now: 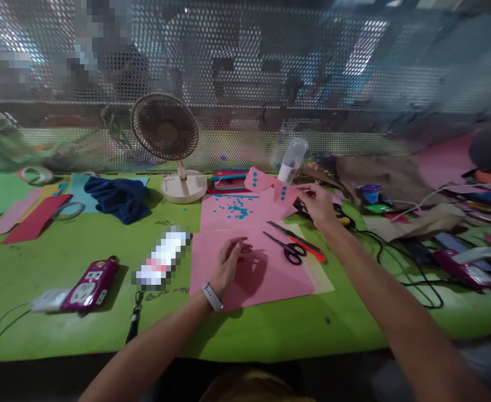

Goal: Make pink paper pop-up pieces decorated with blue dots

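Note:
My right hand [319,205] pinches the edge of a small pink paper piece [289,194] with blue diamond shapes in a column. Just left of it is a second pink piece [260,180], marked the same way. My left hand [229,261], a pale band on its wrist, hovers over or rests on the large pink sheet [212,262], holding nothing, with loosely bent fingers. Black-handled scissors [288,249] and an orange cutter knife [312,249] lie between my hands. Tiny blue paper bits [237,209] are scattered over another pink sheet [212,220] behind.
Beyond the sheets stand a small fan [183,187] and a clear bottle [292,159], before a perforated metal screen [237,78]. A phone [164,258] and a purple power bank [90,286] lie left. Cables [427,268], brown paper [417,220] and clutter cover the right.

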Available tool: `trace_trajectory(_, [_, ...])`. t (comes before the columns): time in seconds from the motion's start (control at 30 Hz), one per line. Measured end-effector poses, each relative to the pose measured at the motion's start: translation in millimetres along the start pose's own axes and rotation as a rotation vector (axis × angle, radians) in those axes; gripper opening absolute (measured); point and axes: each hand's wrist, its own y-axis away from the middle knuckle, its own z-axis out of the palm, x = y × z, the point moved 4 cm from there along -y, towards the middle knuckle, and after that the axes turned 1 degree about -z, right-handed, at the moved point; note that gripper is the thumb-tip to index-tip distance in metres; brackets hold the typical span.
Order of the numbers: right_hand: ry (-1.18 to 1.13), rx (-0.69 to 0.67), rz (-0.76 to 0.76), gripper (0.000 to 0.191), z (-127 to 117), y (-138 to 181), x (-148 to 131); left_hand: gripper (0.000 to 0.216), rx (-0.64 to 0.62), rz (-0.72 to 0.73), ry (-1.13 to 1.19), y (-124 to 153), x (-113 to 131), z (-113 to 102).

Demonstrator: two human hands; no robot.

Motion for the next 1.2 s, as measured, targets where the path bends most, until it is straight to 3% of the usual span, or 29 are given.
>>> trace_trajectory(0.23, [0.125, 0.057, -0.055, 0.015, 16, -52, 41, 0.031, -0.014, -0.02, 0.019, -2, -3, -1])
trace_trajectory(0.6, [0.347, 0.093, -0.056, 0.013, 33, -86, 86, 0.033, -0.05, -0.087, 0.04, -4, -3, 1])
trace_trajectory(0.8, [0.474, 0.051, -0.047, 0.024, 30, -89, 97, 0.028, -0.043, -0.072, -0.019, -4, -7, 0])
trace_trajectory(0.93, [0.543, 0.034, -0.091, 0.033, 36, -73, 81, 0.029, -0.081, -0.043, -0.068, -3, -8, 0])
trace_trajectory(1.0, [0.558, -0.115, -0.179, 0.029, 46, -57, 62, 0.028, -0.12, -0.012, -0.126, -2, -3, 0])
trace_trajectory(1.1, [0.505, -0.577, -0.348, 0.026, 63, -16, 29, 0.031, -0.177, 0.068, -0.285, -1, 8, 0])
trace_trajectory(1.2, [0.594, -0.845, -0.522, 0.033, 57, 32, 4, 0.042, -0.248, 0.201, -0.662, 2, 14, 3])
